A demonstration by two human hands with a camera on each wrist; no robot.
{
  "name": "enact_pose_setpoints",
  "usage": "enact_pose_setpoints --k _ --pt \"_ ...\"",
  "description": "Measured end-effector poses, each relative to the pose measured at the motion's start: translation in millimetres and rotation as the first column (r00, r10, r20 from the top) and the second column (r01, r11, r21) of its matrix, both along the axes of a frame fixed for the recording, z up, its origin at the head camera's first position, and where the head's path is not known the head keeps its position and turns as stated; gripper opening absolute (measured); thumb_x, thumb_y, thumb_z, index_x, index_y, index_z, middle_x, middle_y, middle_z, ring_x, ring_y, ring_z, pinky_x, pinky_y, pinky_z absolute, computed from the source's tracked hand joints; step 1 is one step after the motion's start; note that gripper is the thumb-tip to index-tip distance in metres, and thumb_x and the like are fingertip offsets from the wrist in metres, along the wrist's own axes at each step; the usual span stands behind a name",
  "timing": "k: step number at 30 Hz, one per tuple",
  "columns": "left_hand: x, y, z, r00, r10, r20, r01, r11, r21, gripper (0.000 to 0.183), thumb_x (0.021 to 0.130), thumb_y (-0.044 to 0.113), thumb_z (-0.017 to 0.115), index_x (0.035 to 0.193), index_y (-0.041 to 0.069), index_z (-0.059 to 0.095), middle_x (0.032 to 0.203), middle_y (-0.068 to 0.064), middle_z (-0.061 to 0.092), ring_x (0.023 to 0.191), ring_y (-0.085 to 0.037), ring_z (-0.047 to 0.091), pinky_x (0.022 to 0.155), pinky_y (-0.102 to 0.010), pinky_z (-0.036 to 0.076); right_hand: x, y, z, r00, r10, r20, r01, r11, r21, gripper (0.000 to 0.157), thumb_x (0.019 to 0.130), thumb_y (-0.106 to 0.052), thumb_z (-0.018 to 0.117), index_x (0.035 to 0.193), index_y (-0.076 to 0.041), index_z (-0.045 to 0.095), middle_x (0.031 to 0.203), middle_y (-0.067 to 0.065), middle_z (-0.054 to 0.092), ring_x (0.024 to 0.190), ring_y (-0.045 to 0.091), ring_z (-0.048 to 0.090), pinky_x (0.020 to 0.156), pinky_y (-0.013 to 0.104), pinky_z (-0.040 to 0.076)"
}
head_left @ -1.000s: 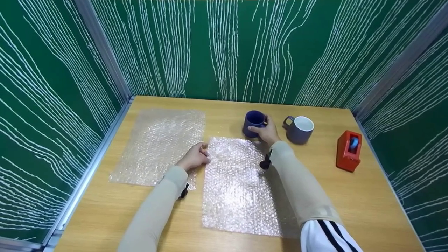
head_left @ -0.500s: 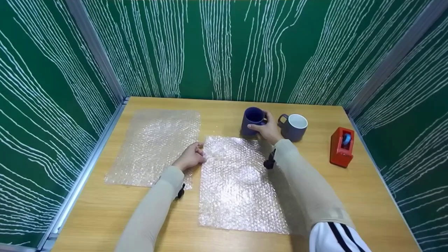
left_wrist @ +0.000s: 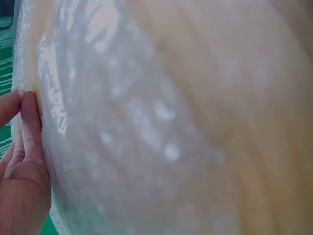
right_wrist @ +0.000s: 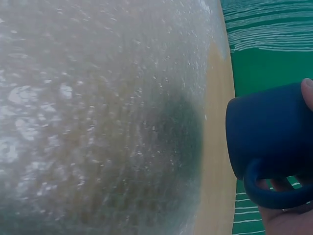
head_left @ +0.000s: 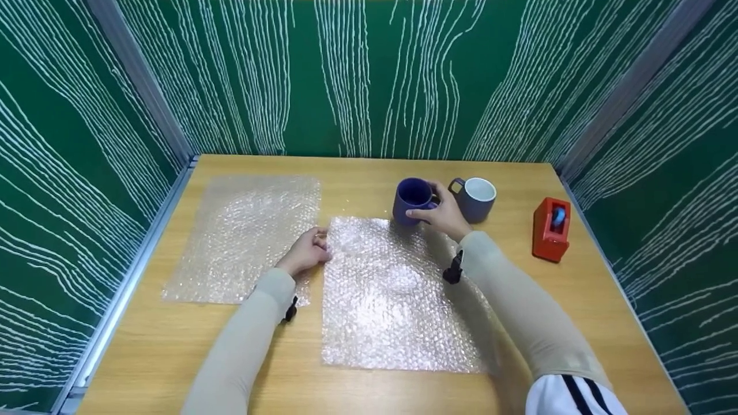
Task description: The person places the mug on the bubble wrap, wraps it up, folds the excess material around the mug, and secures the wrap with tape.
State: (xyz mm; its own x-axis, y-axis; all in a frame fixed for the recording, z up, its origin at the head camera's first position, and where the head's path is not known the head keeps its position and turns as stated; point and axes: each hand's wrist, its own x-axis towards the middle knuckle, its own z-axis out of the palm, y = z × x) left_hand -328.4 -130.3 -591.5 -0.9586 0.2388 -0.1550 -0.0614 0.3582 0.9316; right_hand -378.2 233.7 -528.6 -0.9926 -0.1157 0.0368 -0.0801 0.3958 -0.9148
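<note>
My left hand (head_left: 305, 251) is at the left edge of the nearer bubble wrap sheet (head_left: 380, 300), thumb and fingertip pinching that edge in the left wrist view. My right hand (head_left: 443, 213) grips a dark blue mug (head_left: 410, 195), thumb on its near side and the other fingers around at the handle. The mug is upright, its mouth facing up, and overlaps the sheet's far edge in the head view. In the right wrist view the blue mug (right_wrist: 269, 129) shows beside the bubble wrap (right_wrist: 98, 98), with a dark shadow on the sheet. Part of the sheet lies hidden under my right forearm.
A second bubble wrap sheet (head_left: 248, 242) lies flat on the left of the wooden table (head_left: 167, 346). A grey mug (head_left: 476, 200) with a pale inside stands just right of my right hand. Farther right is a red tape dispenser (head_left: 552, 230). Green walls (head_left: 323, 86) enclose the table.
My right hand has brought the blue mug slightly nearer and to the right, over the sheet's far edge. More of the sheet's right side shows. The left hand stays at its edge.
</note>
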Motion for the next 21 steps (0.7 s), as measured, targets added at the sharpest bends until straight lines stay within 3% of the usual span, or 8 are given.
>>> enact_pose_setpoints --k 16,21 --pt "-1.9 -0.1 0.6 0.999 0.026 0.023 -0.028 0.997 0.071 0.069 0.087 -0.016 0.066 0.153 -0.008 0.048 0.089 -0.002 0.057 0.077 -0.010 0.054 0.068 -0.019 0.049 34.2 1.1 -0.3 0.993 0.111 -0.052 -0.115 0.990 -0.082 0.085 0.080 -0.003 0.094 0.153 -0.002 0.052 0.152 0.023 0.058 0.144 0.041 0.054 0.127 0.054 0.039" --pt "-2.5 1.7 2.1 0.997 0.050 0.064 -0.056 0.993 0.106 0.068 0.090 -0.015 0.066 0.154 -0.008 0.046 0.093 -0.006 0.062 0.075 -0.010 0.060 0.068 -0.021 0.056 43.9 2.9 -3.3 0.987 0.156 -0.050 -0.159 0.983 -0.088 0.086 0.079 -0.001 0.093 0.154 -0.001 0.051 0.152 0.024 0.058 0.143 0.045 0.055 0.125 0.056 0.040"
